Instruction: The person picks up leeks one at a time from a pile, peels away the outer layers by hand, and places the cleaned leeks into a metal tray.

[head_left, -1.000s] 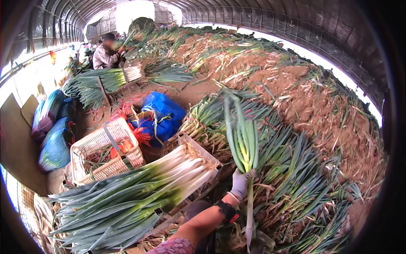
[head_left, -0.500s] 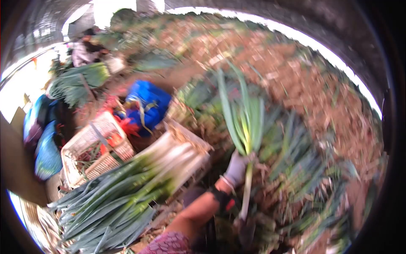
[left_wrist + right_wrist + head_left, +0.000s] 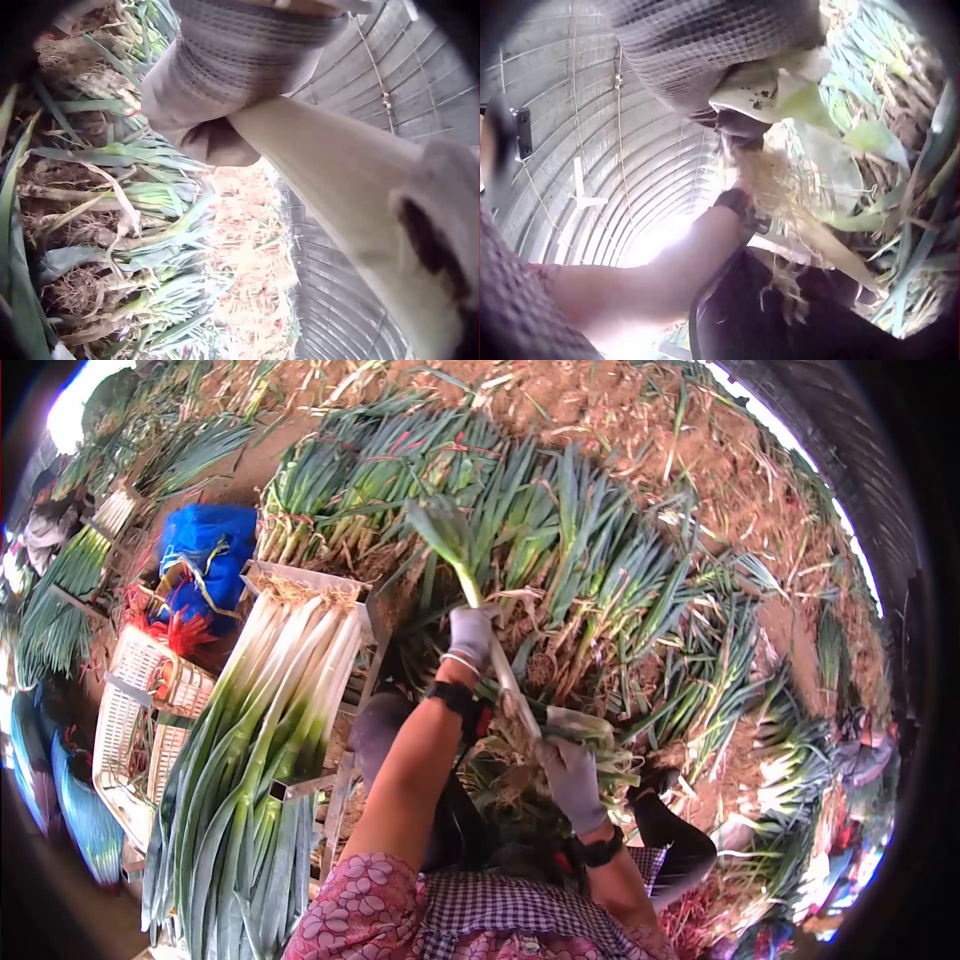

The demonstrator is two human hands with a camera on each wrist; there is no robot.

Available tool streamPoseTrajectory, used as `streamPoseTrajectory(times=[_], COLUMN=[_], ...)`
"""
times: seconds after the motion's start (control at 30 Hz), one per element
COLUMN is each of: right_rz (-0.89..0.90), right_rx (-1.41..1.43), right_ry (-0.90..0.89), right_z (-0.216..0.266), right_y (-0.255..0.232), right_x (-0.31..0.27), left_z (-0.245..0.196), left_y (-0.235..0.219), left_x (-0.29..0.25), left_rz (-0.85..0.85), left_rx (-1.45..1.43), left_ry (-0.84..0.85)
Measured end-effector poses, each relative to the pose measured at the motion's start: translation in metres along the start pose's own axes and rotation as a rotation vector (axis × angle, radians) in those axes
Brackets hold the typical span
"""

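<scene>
A long green onion (image 3: 510, 675) with a pale stem slants across the space before me in the head view. My gloved left hand (image 3: 472, 635) grips its upper stem, just below the spread of leaves (image 3: 437, 532). At the stem's lower end my gloved right hand (image 3: 572, 768) pinches it. The left wrist view shows the pale stem (image 3: 322, 165) close up, running from my left hand (image 3: 217, 75) to my right hand (image 3: 446, 210). In the right wrist view, a whitish, dark-spotted sheath (image 3: 750, 97) lies at the fingers of my right hand (image 3: 712, 52).
Clean green onions (image 3: 265, 710) lie stacked in a metal rack (image 3: 365, 600) at left. Beyond it are a plastic basket (image 3: 118, 705) and a blue bag (image 3: 205, 550). Untrimmed green onions (image 3: 590, 550) spread over the soil ahead and right. A knee (image 3: 378, 730) is beside the rack.
My view has turned down and right. The green onion, earlier held leaves-up by my left hand, now slants, and my right hand has come into clear view at its lower end.
</scene>
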State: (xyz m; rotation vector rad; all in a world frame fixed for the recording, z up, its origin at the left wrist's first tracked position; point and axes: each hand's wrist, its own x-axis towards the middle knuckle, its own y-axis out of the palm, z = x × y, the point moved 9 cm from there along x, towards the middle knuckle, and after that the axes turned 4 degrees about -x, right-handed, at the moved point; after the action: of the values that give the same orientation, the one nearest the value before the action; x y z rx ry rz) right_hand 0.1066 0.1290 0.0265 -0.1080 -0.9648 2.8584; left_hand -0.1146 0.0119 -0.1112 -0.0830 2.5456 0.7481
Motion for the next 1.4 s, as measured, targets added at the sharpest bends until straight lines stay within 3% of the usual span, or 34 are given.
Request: streamPoseTrajectory(times=[0.03, 0.13, 0.2, 0.23, 0.3, 0.37, 0.4, 0.47, 0.5, 0.57, 0.6, 0.63, 0.7, 0.73, 0.77, 0.83, 0.87, 0.9, 0.97, 1.03, 1.07, 1.1, 1.13, 1.17, 1.23, 1.3, 1.37, 1.4], right_rz=[0.090, 0.082, 0.212, 0.213, -0.084, 0.080, 0.081, 0.208, 0.209, 0.250, 0.108, 0.102, 0.032, -0.021, -0.028, -0.026, -0.031, -0.028, -0.036, 0.093, 0.082, 0.069, 0.098, 0.124, 0.199, 0.056, -0.119, -0.127], right_rx=[-0.009, -0.084, -0.139, -0.133, -0.302, 0.026, 0.029, 0.702, 0.701, 0.811, 0.739, 0.741, 0.512, 0.372, 0.374, 0.396, 0.399, 0.338, 0.266, 0.333, 0.095, 0.102, 0.179, 0.254, -0.220, -0.509, 0.624, 0.629], right_ry=[0.111, 0.062, 0.361, 0.366, -0.242, 0.107, 0.103, 0.202, 0.202, 0.369, 0.252, 0.259, 0.155, 0.118, 0.118, 0.169, 0.171, 0.099, 0.024, 0.212, 0.121, 0.132, 0.007, -0.121, 0.111, -0.026, 0.553, 0.566], right_z=[-0.012, -0.030, -0.061, -0.072, -0.038, -0.047, -0.042, -0.042, -0.041, -0.046, -0.032, -0.039, -0.051, -0.036, -0.038, -0.052, -0.050, -0.038, -0.027, -0.043, -0.029, -0.034, -0.036, -0.044, -0.168, -0.224, -0.279, -0.289], right_y=[0.000, -0.030, -0.041, -0.037, -0.045, -0.018, -0.004, 0.041, 0.046, 0.063, 0.054, 0.053, 0.037, 0.019, 0.016, 0.010, 0.004, -0.005, -0.033, -0.058, -0.076, -0.082, -0.080, -0.074, -0.024, -0.022, -0.027, -0.028], right_x=[-0.015, -0.060, -0.081, -0.075, -0.034, 0.001, 0.022, 0.053, 0.053, 0.043, 0.041, 0.029, 0.003, -0.011, -0.021, -0.043, -0.050, -0.056, -0.072, -0.099, -0.090, -0.077, -0.061, -0.052, -0.028, 0.012, 0.036, 0.053], left_z=[-0.001, -0.025, -0.045, -0.045, -0.044, -0.036, -0.029, -0.026, -0.026, -0.015, 0.004, 0.020, 0.042, 0.067, 0.077, 0.093, 0.104, 0.103, 0.071, 0.021, 0.010, -0.001, -0.013, -0.027, -0.038, -0.058, -0.091, -0.103], left_y=[-0.007, -0.029, -0.020, -0.009, 0.015, 0.035, 0.043, 0.049, 0.053, 0.054, 0.035, 0.018, -0.008, -0.021, -0.019, -0.010, -0.018, -0.025, -0.056, -0.050, -0.038, -0.025, -0.010, 0.007, 0.031, 0.057, 0.066, 0.058], left_x=[0.003, 0.033, 0.026, 0.019, -0.010, -0.021, -0.030, -0.041, -0.044, -0.039, -0.019, -0.003, 0.019, 0.041, 0.029, 0.008, 0.016, 0.020, 0.034, 0.030, 0.032, 0.031, 0.014, -0.007, -0.039, -0.066, -0.080, -0.080], left_rz=[-0.049, -0.147, -0.133, -0.057, 0.021, 0.170, 0.197, 0.222, 0.266, 0.306, 0.162, 0.022, -0.120, -0.128, -0.211, -0.124, -0.181, -0.179, -0.286, -0.299, -0.255, -0.210, -0.181, -0.151, -0.015, 0.249, 0.258, 0.199], left_rx=[0.019, -0.028, -0.068, -0.117, -0.232, -0.290, -0.319, -0.350, -0.411, -0.473, -0.316, -0.152, -0.116, -0.104, -0.097, -0.055, 0.024, 0.028, 0.061, 0.118, 0.062, 0.009, -0.071, -0.151, -0.116, -0.146, -0.057, -0.013], left_ry=[-0.014, 0.096, 0.150, 0.133, 0.113, 0.124, 0.084, 0.042, 0.008, -0.033, -0.011, 0.008, -0.059, -0.035, -0.087, -0.171, -0.132, -0.133, 0.055, 0.210, 0.241, 0.277, 0.299, 0.321, 0.284, 0.330, 0.425, 0.431])
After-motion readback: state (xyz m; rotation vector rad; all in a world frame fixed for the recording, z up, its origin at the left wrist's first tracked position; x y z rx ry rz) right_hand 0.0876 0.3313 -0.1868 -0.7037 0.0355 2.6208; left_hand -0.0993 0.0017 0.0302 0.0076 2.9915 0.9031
